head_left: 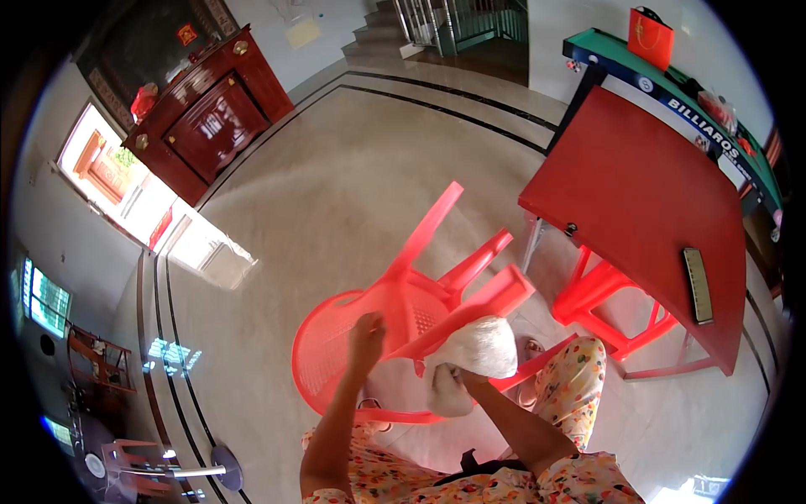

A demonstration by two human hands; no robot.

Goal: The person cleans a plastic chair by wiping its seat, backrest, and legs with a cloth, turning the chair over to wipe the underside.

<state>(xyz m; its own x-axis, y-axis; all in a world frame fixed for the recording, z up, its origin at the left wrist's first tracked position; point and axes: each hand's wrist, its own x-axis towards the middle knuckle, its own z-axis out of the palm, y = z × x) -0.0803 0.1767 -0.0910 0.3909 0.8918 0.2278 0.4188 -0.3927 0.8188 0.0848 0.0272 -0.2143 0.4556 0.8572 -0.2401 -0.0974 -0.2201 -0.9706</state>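
Observation:
A red plastic armchair (321,357) lies tipped over in front of me, with legs sticking up and out toward the far right. My left hand (367,340) is closed at the chair, by the join of its perforated panels; the fingertips are partly hidden. In my right hand (453,375) a white cloth (480,346) is bunched up. The cloth rests against the chair's near right side, by a leg and the armrest. My knees and feet are close around the chair's near edge.
A red table (630,168) stands at the right, with a long narrow box (697,286) on it and a red plastic stool (613,302) beneath. Behind it is a toy billiard table (680,105). A wooden cabinet (218,126) and a floor fan (225,467) are at the left.

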